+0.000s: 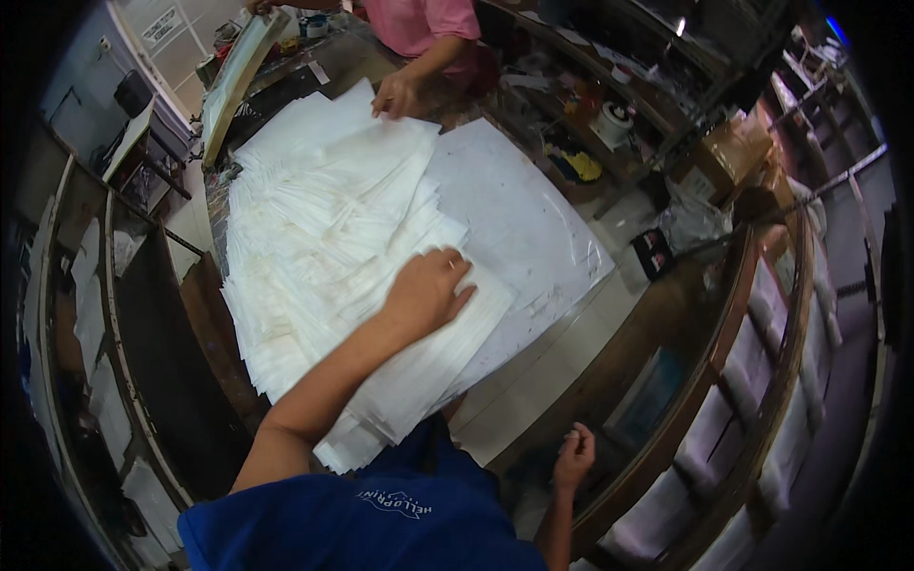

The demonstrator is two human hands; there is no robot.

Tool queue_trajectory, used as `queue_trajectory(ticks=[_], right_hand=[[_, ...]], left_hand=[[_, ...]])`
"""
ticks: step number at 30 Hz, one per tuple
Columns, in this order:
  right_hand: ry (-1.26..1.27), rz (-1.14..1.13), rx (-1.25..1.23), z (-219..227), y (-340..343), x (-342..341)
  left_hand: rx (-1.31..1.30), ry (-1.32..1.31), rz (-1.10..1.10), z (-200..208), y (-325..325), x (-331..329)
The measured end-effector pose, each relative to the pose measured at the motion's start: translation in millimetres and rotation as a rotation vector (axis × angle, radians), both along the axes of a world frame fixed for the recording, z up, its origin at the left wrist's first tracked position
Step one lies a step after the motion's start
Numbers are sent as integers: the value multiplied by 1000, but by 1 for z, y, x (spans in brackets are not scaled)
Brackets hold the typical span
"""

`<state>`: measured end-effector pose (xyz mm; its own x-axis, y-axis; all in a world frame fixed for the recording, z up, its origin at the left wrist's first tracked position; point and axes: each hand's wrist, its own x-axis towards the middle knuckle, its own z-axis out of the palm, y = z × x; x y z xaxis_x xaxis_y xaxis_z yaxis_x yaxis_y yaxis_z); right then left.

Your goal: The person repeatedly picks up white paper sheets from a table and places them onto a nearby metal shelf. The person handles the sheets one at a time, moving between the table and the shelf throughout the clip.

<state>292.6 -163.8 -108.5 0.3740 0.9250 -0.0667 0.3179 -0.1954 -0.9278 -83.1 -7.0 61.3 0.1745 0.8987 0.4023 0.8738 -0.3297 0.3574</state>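
Note:
A large fanned heap of thin white sheets point(324, 228), like soft paper or fabric, overlaps in loose layers across the table. My left hand point(428, 290) rests palm down on the near right part of this heap, its thumb held out from the other fingers. Past the table's near edge, my right hand point(574, 455) hangs in the air with its fingers loosely bent, and I see nothing held in it. Across from me, a co-worker's hand point(395, 95) touches the far edge of the heap.
A bare light-grey tabletop point(533, 209) lies right of the heap. The co-worker in pink also holds a wooden-framed screen point(243, 81) at far left. Racks with white bundles point(719, 433) flank me on the right, and a dark shelf point(171, 333) stands left. A cardboard box point(733, 152) sits at far right.

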Motion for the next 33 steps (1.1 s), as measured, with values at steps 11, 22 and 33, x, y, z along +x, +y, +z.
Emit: queue_trajectory(ticks=[11, 22, 33], right_hand=[[-116, 130, -141, 7, 9, -7], [-64, 91, -283, 21, -11, -11], [167, 105, 30, 88, 55, -64]], left_hand=[[-195, 514, 658, -64, 184, -171], [-155, 676, 416, -74, 204, -185], [-708, -325, -377, -59, 58, 171]])
